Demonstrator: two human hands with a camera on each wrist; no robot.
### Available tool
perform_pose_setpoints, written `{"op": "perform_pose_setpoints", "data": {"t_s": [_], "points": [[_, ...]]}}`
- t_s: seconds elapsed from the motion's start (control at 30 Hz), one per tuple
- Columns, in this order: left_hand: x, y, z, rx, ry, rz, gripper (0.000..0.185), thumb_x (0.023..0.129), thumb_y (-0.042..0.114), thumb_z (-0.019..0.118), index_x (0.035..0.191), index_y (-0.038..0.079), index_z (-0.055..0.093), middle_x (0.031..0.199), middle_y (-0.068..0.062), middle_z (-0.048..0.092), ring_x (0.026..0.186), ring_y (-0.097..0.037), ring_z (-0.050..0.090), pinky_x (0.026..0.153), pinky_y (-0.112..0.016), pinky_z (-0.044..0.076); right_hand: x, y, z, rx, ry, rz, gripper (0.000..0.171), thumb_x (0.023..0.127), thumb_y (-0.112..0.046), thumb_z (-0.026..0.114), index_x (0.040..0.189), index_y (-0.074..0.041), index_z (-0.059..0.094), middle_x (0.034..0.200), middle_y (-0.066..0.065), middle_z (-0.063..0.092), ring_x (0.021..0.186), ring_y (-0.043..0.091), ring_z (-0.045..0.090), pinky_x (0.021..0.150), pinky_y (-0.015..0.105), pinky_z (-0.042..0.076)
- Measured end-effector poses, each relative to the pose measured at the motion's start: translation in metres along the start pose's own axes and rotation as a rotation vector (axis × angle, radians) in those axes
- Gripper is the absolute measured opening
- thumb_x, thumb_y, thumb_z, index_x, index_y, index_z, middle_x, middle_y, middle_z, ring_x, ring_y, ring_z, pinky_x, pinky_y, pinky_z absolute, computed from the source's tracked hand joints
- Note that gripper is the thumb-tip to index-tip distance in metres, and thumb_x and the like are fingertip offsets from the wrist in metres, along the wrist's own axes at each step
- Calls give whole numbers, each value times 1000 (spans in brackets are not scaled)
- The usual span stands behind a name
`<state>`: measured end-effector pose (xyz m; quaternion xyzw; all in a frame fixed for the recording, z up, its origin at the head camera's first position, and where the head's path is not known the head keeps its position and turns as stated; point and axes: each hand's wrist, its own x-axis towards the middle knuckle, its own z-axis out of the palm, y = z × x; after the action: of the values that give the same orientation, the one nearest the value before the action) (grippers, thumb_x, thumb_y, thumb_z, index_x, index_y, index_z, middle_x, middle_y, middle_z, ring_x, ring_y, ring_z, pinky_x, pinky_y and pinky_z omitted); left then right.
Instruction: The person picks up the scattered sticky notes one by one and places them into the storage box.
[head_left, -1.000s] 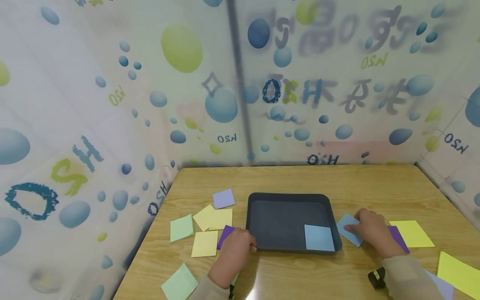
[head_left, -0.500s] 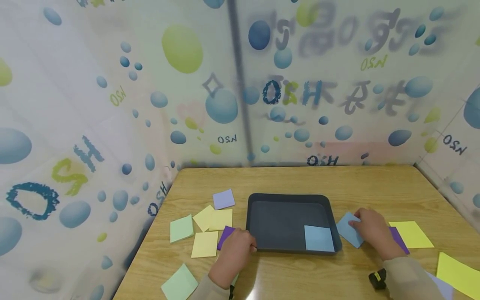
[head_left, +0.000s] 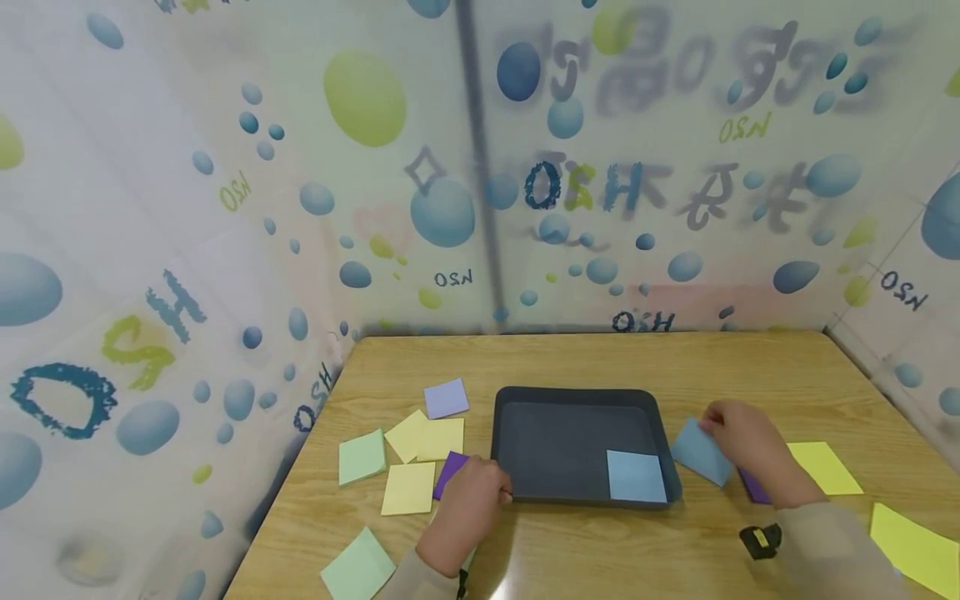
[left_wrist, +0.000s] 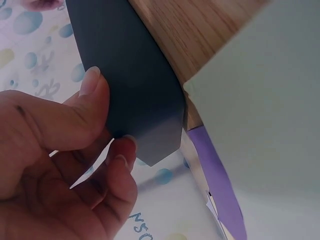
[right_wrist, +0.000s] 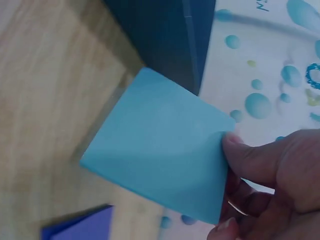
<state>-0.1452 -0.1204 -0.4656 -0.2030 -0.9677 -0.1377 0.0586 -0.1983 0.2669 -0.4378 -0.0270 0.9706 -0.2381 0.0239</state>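
Nearest you, a pale green note [head_left: 358, 567] lies at the front left of the wooden table [head_left: 600, 358], and a bright yellow sheet [head_left: 913, 550] lies at the front right edge. A small black and yellow clip [head_left: 759, 540] sits by your right sleeve.

Your left hand [head_left: 465, 510] grips the near left corner of the dark tray [head_left: 570, 398] — in the left wrist view the thumb [left_wrist: 85, 107] lies on the tray's wall and a curled finger [left_wrist: 122, 155] presses from the other side. A dark purple note [head_left: 450, 472] lies partly under that hand, touching the tray's left side.

Your right hand [head_left: 746, 450] pinches a light blue note [head_left: 702, 451] by one edge, thumb on top, and holds it tilted off the table just beside the tray's right wall. Under that hand lies another purple note [head_left: 752, 486], and beyond it a yellow note [head_left: 825, 467].

Inside the tray, a second light blue note [head_left: 635, 476] lies flat in the near right corner.

Left of the tray lies a loose cluster: a green note [head_left: 362, 456], three pale yellow notes [head_left: 426, 439] overlapping — and, farthest, a lavender note [head_left: 446, 397]. Behind the table hangs a curtain [head_left: 225, 167] printed with blue and green bubbles.
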Motion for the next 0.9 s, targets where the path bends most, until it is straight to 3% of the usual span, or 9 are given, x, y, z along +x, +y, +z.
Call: {"op": "perform_pose_setpoints", "data": {"t_s": [0.27, 0.6, 0.9], "points": [[0, -1, 0, -6, 2, -1, 12, 78, 9, 84, 72, 18, 78, 77, 6, 68, 78, -15, 59, 67, -27, 54, 4, -17, -19, -43, 12, -68, 11, 94, -5, 66, 93, 3, 73, 84, 13, 69, 74, 24, 55, 66, 41, 50], [2, 0, 0, -1, 0, -9, 13, 77, 10, 85, 71, 18, 78, 76, 6, 67, 78, -16, 60, 68, -28, 54, 4, -32, -33, -87, 5, -56, 15, 93, -7, 69, 99, 5, 75, 98, 24, 72, 82, 32, 63, 76, 52, 55], [1, 0, 1, 18, 26, 11, 22, 75, 7, 84, 65, 20, 70, 72, 9, 61, 73, -11, 53, 61, -22, 47, 9, -40, -35, -5, -21, -96, 16, 92, -5, 69, 101, 7, 75, 99, 26, 72, 82, 31, 64, 69, 45, 57]]}}
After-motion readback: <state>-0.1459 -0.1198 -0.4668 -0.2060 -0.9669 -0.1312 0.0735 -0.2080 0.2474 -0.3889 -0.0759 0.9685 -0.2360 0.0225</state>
